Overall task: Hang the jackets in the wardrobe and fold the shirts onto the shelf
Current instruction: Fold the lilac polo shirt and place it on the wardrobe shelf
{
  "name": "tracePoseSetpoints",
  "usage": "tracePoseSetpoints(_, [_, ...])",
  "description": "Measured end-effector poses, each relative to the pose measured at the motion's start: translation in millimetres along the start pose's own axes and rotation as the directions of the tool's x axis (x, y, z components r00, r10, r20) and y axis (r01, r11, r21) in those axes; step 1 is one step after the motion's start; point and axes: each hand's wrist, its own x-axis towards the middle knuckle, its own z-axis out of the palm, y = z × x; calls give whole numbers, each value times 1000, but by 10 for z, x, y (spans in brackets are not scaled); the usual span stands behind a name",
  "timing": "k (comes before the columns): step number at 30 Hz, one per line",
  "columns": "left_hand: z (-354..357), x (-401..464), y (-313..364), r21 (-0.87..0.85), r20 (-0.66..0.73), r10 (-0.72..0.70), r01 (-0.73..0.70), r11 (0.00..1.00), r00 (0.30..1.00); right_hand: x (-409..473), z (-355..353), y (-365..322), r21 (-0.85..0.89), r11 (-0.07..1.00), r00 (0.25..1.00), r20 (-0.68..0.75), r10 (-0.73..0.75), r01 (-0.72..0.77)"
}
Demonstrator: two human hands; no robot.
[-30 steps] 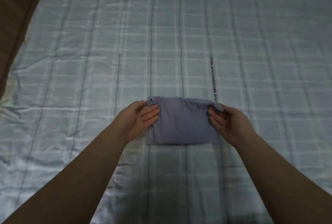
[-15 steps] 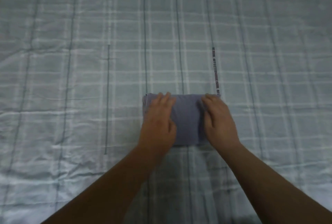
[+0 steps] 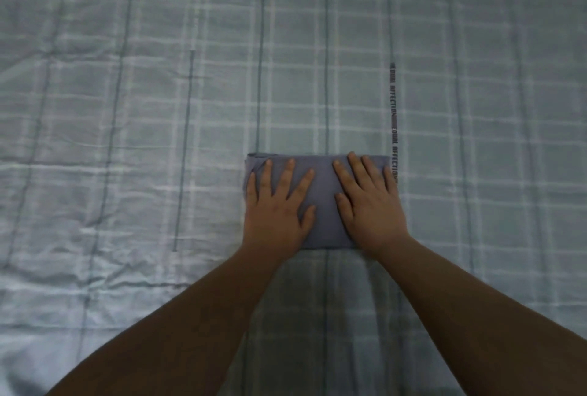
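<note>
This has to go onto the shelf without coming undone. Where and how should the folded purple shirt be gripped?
Probably by its two short ends, from left and right. The folded shirt lies flat on the bedspread, wider than deep; left hand and right hand press it flat, so fingers could slide under each end, thumbs on top.

under me lies a pale blue-grey plaid bedsheet, wrinkled toward my left. a dark strip of printed lettering runs along one of its stripes.
</note>
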Motion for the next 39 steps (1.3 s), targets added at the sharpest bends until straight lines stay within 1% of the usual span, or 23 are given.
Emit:
tracePoseSetpoints(2, [-64,37,-13,-34,46,14,-12,999,999,10,-45,31,82,997,1000,-17,-5,7])
tracePoseSetpoints(3, [-117,58,-46,-91,72,26,-20,996,997,6,-96,37,183,983,998,-68,5,7])
tracePoseSetpoints(4, [-186,81,-88,-194,62,33,-21,981,998,-11,-154,54,324,946,990,-132,60,-14])
tracePoseSetpoints(5, [-256,101,-147,-317,15,7,-2,948,1000,-39,-246,55,469,882,968,-195,158,-49])
tracePoseSetpoints(6, [-352,104,-198,-416,-51,-67,40,909,996,-94,-342,58,593,798,931,-223,290,-107])
tracePoseSetpoints(7, [-436,68,-241,-474,-111,-181,108,874,977,-157,-425,62,685,704,882,-201,426,-185])
tracePoseSetpoints(8, [-500,14,-264,-509,-142,-326,214,834,935,-209,-494,63,747,602,833,-122,540,-281])
tracePoseSetpoints(9, [-564,-38,-269,-549,-120,-474,340,763,872,-248,-519,73,772,504,788,-8,615,-386])
tracePoseSetpoints(10, [-626,-73,-260,-595,-23,-601,472,651,799,-265,-518,93,756,435,747,106,656,-489])
tracePoseSetpoints(11, [-665,-79,-241,-620,128,-675,590,517,727,-271,-483,126,712,405,715,194,671,-573])
tracePoseSetpoints(12, [-671,-68,-210,-593,288,-698,694,407,655,-267,-435,163,666,398,694,256,673,-631])
tracePoseSetpoints(13, [-664,-35,-179,-536,398,-685,760,366,610,-248,-388,201,632,398,680,294,672,-665])
tracePoseSetpoints(14, [-651,3,-158,-503,442,-664,779,374,604,-223,-339,234,612,397,673,317,669,-684])
tracePoseSetpoints(18, [-585,166,-139,-458,460,-631,776,434,625,-104,-320,288,606,402,686,355,635,-686])
tracePoseSetpoints(20, [-542,215,-204,-482,491,-607,775,409,625,-72,-362,283,612,414,706,367,606,-674])
tracePoseSetpoints(21, [-527,228,-252,-517,522,-582,774,366,624,-64,-377,277,626,414,718,368,591,-661])
tracePoseSetpoints(22, [-520,227,-292,-572,552,-552,766,295,625,-63,-388,268,657,404,736,360,574,-637])
tracePoseSetpoints(23, [-527,208,-324,-629,578,-523,751,203,626,-72,-404,264,694,374,746,360,560,-615])
tracePoseSetpoints(25, [-571,135,-337,-694,630,-455,719,33,629,-115,-426,267,771,272,754,373,541,-576])
tracePoseSetpoints(27, [-639,55,-320,-716,654,-403,696,-55,641,-177,-478,271,822,178,763,392,513,-541])
tracePoseSetpoints(32, [-1048,-224,-206,-749,659,-293,641,-167,693,-431,-943,185,872,92,815,406,414,-482])
tracePoseSetpoints(35, [-1594,-506,-194,-810,587,-275,558,-182,761,-632,-1455,112,900,40,860,400,317,-434])
tracePoseSetpoints(39, [-2555,-1040,-233,-888,459,-311,418,-191,832,-900,-2184,-203,911,-40,906,412,99,-410])
